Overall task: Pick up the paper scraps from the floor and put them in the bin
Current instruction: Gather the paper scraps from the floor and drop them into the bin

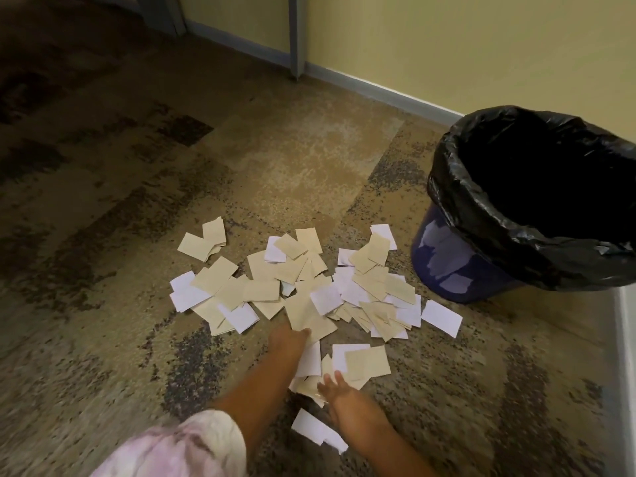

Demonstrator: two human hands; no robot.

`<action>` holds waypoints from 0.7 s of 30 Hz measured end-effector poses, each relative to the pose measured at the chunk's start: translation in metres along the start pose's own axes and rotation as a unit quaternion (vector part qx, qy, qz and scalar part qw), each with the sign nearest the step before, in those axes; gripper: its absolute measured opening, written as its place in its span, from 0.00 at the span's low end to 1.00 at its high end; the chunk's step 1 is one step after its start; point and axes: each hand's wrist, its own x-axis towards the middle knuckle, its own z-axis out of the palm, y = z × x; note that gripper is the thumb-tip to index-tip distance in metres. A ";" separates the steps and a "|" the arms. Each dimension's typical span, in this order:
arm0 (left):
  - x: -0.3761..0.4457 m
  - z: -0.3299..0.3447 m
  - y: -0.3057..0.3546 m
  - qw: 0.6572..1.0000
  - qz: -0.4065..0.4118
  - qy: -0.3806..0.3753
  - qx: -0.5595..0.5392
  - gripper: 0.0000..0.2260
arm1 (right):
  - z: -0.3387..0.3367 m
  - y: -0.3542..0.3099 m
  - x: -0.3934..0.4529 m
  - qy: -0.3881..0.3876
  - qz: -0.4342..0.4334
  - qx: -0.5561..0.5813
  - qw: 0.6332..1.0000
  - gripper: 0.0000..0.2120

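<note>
I am reaching both hands into paper scraps (303, 290) lying across the carpet (103, 304) at centre frame.

My left hand (287, 342) is pinching a tan scrap; my right hand (339, 390) is lying with fingers spread on the lower scraps. The bin (464, 266), black-lined, is standing at right.

Heap of white and tan paper scraps (303, 290) strewn flat and overlapping on the floor, a few loose pieces apart at the near edge, dark blue bin (457, 263) just beside on the right, upright, lined with a black bag, open-topped.
</note>
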 end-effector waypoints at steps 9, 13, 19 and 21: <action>-0.037 -0.049 -0.042 0.987 -0.007 0.002 -0.158 0.16 | -0.019 -0.002 -0.042 0.334 -0.008 0.169 0.927 0.12; -0.057 -0.062 -0.045 0.986 0.005 0.004 -0.167 0.15 | -0.045 0.000 -0.055 0.383 0.070 0.254 0.885 0.14; -0.092 -0.071 -0.035 0.975 0.015 -0.014 -0.221 0.10 | -0.078 -0.013 -0.076 0.409 0.154 0.516 0.737 0.18; -0.106 -0.072 -0.033 0.971 0.022 -0.017 -0.236 0.08 | -0.085 -0.016 -0.083 0.387 0.176 0.582 0.694 0.15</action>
